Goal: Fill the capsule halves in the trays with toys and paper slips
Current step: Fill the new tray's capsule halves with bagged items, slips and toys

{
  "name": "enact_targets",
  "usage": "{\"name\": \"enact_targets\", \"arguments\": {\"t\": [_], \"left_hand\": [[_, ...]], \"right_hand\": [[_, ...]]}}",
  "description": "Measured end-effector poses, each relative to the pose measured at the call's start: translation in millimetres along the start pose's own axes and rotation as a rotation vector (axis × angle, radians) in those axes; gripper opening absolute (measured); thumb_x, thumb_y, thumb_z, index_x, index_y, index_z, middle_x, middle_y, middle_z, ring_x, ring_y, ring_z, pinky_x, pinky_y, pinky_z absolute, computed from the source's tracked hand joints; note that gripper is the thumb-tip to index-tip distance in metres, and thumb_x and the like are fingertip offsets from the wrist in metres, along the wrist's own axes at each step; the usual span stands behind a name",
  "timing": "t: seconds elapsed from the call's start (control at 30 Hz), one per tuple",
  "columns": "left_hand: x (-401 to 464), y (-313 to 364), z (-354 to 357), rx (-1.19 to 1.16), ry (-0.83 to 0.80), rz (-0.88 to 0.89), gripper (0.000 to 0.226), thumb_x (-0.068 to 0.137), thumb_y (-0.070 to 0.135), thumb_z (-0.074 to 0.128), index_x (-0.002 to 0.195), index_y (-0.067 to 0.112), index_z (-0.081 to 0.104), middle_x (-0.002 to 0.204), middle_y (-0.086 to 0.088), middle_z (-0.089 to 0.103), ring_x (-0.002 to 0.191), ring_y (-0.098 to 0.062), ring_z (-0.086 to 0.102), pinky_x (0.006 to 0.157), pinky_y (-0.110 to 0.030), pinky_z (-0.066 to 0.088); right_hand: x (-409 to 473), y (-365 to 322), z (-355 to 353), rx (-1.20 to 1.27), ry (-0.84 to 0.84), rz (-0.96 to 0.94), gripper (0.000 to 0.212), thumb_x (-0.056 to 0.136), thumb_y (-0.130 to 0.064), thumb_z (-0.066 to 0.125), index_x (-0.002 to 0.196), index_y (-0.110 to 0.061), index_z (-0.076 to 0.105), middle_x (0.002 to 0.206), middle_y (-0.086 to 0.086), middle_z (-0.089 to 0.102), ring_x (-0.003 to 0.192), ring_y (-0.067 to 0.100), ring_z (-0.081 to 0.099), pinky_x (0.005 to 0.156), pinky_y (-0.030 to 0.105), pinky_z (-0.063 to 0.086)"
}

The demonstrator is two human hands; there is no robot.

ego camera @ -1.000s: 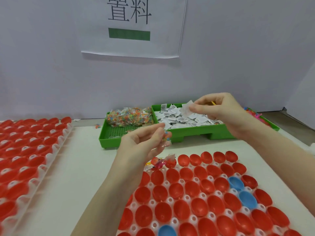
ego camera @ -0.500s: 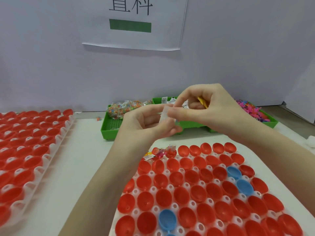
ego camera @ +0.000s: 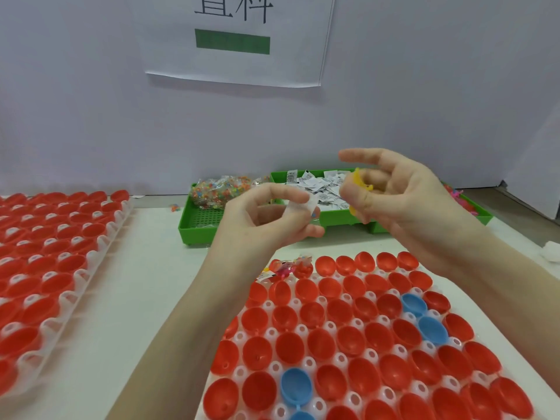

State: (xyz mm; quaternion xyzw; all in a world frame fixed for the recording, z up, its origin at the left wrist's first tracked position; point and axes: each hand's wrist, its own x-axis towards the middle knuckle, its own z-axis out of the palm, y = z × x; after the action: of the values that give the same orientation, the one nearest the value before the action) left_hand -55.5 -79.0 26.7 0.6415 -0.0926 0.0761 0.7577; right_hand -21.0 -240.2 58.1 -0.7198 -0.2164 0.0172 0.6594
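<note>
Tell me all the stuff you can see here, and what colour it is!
Near tray: one, white, front right, holding red capsule halves and four blue ones.
Filled halves: two, far-left corner of that tray.
Side tray: one, white, left, full of red halves.
Green bins: along the wall.
Toy bags: a pile, multicoloured, left bin.
Paper slips: a heap, white, middle bin.
Pink toys: a heap, right end.
Wall sign: one, white, green bar.
Left hand: pinches a white slip.
Right hand: holds a yellow toy.
</note>
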Motion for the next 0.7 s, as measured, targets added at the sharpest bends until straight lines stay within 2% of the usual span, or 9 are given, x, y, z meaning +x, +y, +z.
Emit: {"name": "enact_targets", "arguments": {"t": [0.07, 0.13, 0.23, 0.3, 0.37, 0.5, 0.6, 0.7], "left_hand": [[0, -1, 2, 0.044, -0.010, 0.012, 0.013, 0.083, 0.002, 0.062, 0.088, 0.013, 0.066, 0.072, 0.000, 0.072, 0.069, -0.015, 0.071, 0.068, -0.015, 0.054], [-1, 0, 3, 0.095, -0.033, 0.033, 0.019, 0.084, 0.000, 0.060, 0.093, 0.014, 0.067, 0.080, 0.000, 0.072, 0.070, -0.013, 0.071, 0.069, -0.014, 0.053], [-3, 3, 7, 0.146, -0.068, 0.069, 0.022, 0.084, -0.002, 0.059, 0.094, 0.016, 0.066, 0.092, -0.005, 0.070, 0.070, -0.013, 0.071, 0.071, -0.022, 0.056], [-4, 3, 11, 0.165, -0.081, 0.087, 0.022, 0.084, -0.002, 0.060, 0.093, 0.017, 0.065, 0.094, -0.006, 0.070, 0.070, -0.013, 0.071, 0.071, -0.033, 0.057], [-4, 4, 13, 0.170, -0.094, 0.102, 0.023, 0.083, -0.002, 0.060, 0.095, 0.018, 0.064, 0.094, -0.004, 0.070, 0.069, -0.013, 0.071, 0.070, -0.038, 0.056], [-5, 5, 14, 0.130, -0.116, 0.158, 0.022, 0.080, 0.002, 0.063, 0.096, 0.017, 0.066, 0.089, -0.001, 0.073, 0.071, -0.013, 0.071, 0.068, -0.022, 0.056], [-5, 5, 14, 0.099, -0.127, 0.179, 0.025, 0.079, 0.007, 0.063, 0.101, 0.018, 0.065, 0.092, -0.009, 0.072, 0.075, -0.016, 0.072, 0.071, -0.022, 0.056], [-5, 3, 13, 0.113, -0.142, 0.194, 0.034, 0.079, 0.002, 0.064, 0.107, 0.021, 0.062, 0.087, -0.011, 0.072, 0.076, -0.016, 0.071, 0.070, -0.020, 0.055]], "right_hand": [[-3, 0, -1, -0.048, 0.072, -0.081, 0.027, 0.048, -0.025, 0.072, 0.074, -0.021, 0.071, 0.059, -0.010, 0.064, 0.053, 0.003, 0.056, 0.053, 0.012, 0.046], [-5, -1, -2, -0.046, 0.092, -0.116, 0.015, 0.049, -0.022, 0.071, 0.064, -0.023, 0.074, 0.058, -0.009, 0.067, 0.054, 0.001, 0.061, 0.055, 0.011, 0.047], [-9, -3, -3, -0.010, 0.031, -0.096, 0.018, 0.058, -0.018, 0.065, 0.072, -0.024, 0.075, 0.060, -0.006, 0.069, 0.055, 0.002, 0.063, 0.057, 0.011, 0.049], [-12, -5, -3, 0.058, 0.002, -0.069, 0.022, 0.060, -0.015, 0.063, 0.078, -0.020, 0.074, 0.062, -0.003, 0.070, 0.056, 0.004, 0.065, 0.058, 0.012, 0.051], [-14, -8, -2, 0.106, 0.021, -0.060, 0.025, 0.060, -0.015, 0.063, 0.083, -0.017, 0.074, 0.065, 0.000, 0.070, 0.059, 0.008, 0.067, 0.058, 0.013, 0.052], [-18, -11, 3, 0.015, 0.047, -0.087, 0.027, 0.067, -0.008, 0.066, 0.092, -0.016, 0.068, 0.063, -0.002, 0.069, 0.060, 0.006, 0.066, 0.057, 0.012, 0.050], [-22, -11, 10, -0.153, 0.135, -0.169, 0.022, 0.076, -0.001, 0.066, 0.085, -0.020, 0.070, 0.071, -0.008, 0.072, 0.064, 0.003, 0.067, 0.058, 0.012, 0.050], [-25, -8, 15, -0.260, 0.230, -0.232, 0.019, 0.075, -0.005, 0.068, 0.081, -0.023, 0.072, 0.076, -0.008, 0.073, 0.071, 0.013, 0.070, 0.068, 0.028, 0.056]]}}
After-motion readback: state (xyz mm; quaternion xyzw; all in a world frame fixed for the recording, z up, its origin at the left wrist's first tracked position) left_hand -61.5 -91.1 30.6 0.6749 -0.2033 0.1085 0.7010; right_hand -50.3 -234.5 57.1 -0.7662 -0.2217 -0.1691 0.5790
